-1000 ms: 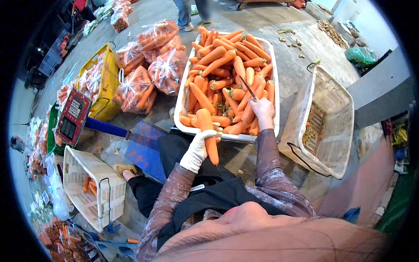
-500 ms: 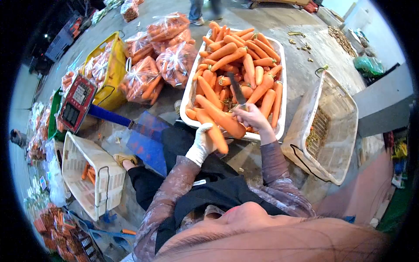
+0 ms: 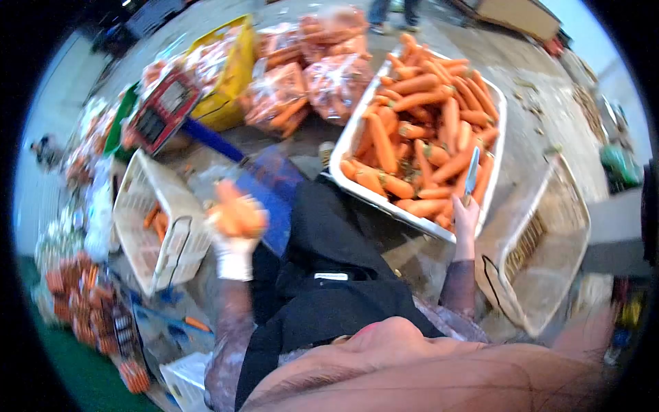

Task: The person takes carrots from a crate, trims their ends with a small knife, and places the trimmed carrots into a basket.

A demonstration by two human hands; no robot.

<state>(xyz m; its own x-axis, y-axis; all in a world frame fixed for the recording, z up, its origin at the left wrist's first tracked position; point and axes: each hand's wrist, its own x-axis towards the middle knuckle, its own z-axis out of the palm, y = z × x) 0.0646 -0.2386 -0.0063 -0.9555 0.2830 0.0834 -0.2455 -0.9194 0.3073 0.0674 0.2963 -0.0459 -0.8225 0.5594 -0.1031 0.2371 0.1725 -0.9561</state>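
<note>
My left hand (image 3: 232,237), in a white glove and smeared by motion, is closed around a few carrots (image 3: 237,209). It is between the blue scale platform and a white crate on the left. My bare right hand (image 3: 467,213) grips the handle of a knife (image 3: 472,172), its blade pointing up and away from me. That hand is at the near right edge of a white tub (image 3: 384,202) heaped with carrots (image 3: 453,123). Some carrots in the tub have green stubs at their ends.
A white crate (image 3: 141,254) with several carrots stands left; another crate (image 3: 559,254) is at right. A scale with a red display (image 3: 165,110) has a blue platform (image 3: 278,178). Bagged carrots (image 3: 336,82) lie behind, beside a yellow crate (image 3: 237,82). A person's legs (image 3: 395,14) show beyond.
My left hand has swung left, away from the tub, carrying the carrots. My right hand has moved right with the knife, whose blade now points up. The whole view has shifted.
</note>
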